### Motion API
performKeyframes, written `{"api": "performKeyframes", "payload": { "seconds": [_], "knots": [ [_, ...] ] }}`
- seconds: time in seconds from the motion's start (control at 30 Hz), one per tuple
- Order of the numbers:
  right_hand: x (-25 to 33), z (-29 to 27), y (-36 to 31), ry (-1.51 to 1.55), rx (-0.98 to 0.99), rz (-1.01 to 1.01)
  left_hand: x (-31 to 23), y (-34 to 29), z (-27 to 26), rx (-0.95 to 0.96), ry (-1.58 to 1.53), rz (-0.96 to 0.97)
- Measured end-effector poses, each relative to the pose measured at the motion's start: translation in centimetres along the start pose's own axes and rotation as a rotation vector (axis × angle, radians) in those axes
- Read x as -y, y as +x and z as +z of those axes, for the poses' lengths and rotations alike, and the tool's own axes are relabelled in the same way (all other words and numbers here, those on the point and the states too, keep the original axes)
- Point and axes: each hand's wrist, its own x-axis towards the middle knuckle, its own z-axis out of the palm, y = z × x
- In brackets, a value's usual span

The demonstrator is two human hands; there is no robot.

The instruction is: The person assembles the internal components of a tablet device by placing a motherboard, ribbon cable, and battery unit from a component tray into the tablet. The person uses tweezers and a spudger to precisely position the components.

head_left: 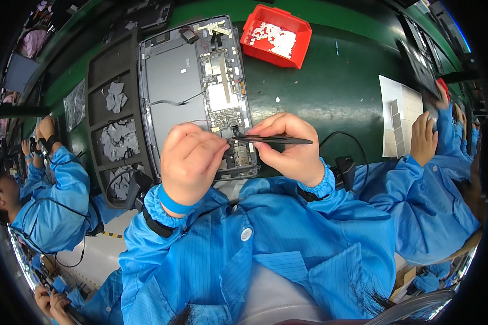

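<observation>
An opened tablet-like device point(173, 81) lies on the green bench in front of me, its circuit board point(222, 97) and a large grey panel exposed. My right hand point(293, 146) pinches a pair of black tweezers point(276, 140), whose tips reach to the lower part of the board. Close to those tips, my left hand point(192, 157) is closed over the board with thumb and fingers together. Whatever sits between its fingertips is too small to make out. A thin black cable point(176, 102) lies across the grey panel.
A red bin point(301, 49) of small white pieces stands beyond the device. Left of it, a dark compartment tray point(92, 122) holds grey scraps. A white sheet point(387, 119) lies at right. Co-workers in blue sit on both sides; one's hand point(424, 138) rests near the sheet.
</observation>
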Motion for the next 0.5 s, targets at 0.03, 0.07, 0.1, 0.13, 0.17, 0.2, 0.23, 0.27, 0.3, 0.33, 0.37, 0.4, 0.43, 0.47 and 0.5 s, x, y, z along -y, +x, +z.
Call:
{"api": "performKeyframes", "payload": {
  "seconds": [0.03, 0.07, 0.1, 0.13, 0.17, 0.2, 0.23, 0.27, 0.3, 0.33, 0.37, 0.4, 0.43, 0.47, 0.5],
  "knots": [
    [-0.1, 0.0, 0.0, -0.040, -0.014, -0.042, -0.1, -0.1, 0.1, 0.004, 0.018, 0.023],
    [-0.1, 0.0, 0.0, -0.039, -0.014, -0.040, -0.1, -0.2, 0.2, 0.005, 0.018, 0.021],
    [0.0, 0.0, 0.0, -0.072, -0.006, -0.069, -0.1, -0.3, 0.4, 0.003, 0.035, 0.044],
    [0.0, 0.0, 0.1, -0.105, 0.002, -0.098, -0.2, -0.4, 0.5, 0.000, 0.053, 0.066],
    [0.1, 0.0, 0.1, -0.104, 0.001, -0.097, -0.2, -0.4, 0.5, 0.002, 0.053, 0.066],
    [0.2, 0.1, 0.0, -0.118, 0.001, -0.102, -0.2, -0.4, 0.4, 0.024, 0.065, 0.077],
    [0.3, 0.1, 0.0, -0.131, 0.001, -0.108, -0.2, -0.4, 0.4, 0.047, 0.077, 0.088],
    [0.4, 0.1, 0.1, -0.130, 0.001, -0.107, -0.3, -0.5, 0.5, 0.048, 0.077, 0.087],
    [0.5, 0.1, 0.1, -0.146, 0.004, -0.120, -0.5, -0.6, 0.6, 0.055, 0.107, 0.092],
    [0.6, 0.1, 0.1, -0.162, 0.007, -0.132, -0.8, -0.8, 0.6, 0.062, 0.137, 0.098],
    [0.5, 0.1, 0.0, -0.163, 0.006, -0.133, -1.0, -0.9, 0.7, 0.062, 0.137, 0.099],
    [0.4, 0.0, -0.1, -0.146, -0.006, -0.130, -1.3, -1.0, 0.7, 0.076, 0.171, 0.101],
    [0.2, 0.0, -0.2, -0.129, -0.017, -0.126, -1.4, -1.1, 0.7, 0.091, 0.207, 0.103],
    [0.2, 0.0, -0.2, -0.129, -0.018, -0.126, -1.5, -1.3, 0.8, 0.092, 0.206, 0.104],
    [0.1, -0.1, -0.2, -0.153, 0.002, -0.162, -1.5, -1.5, 1.0, 0.090, 0.269, 0.146]
  ]
}}
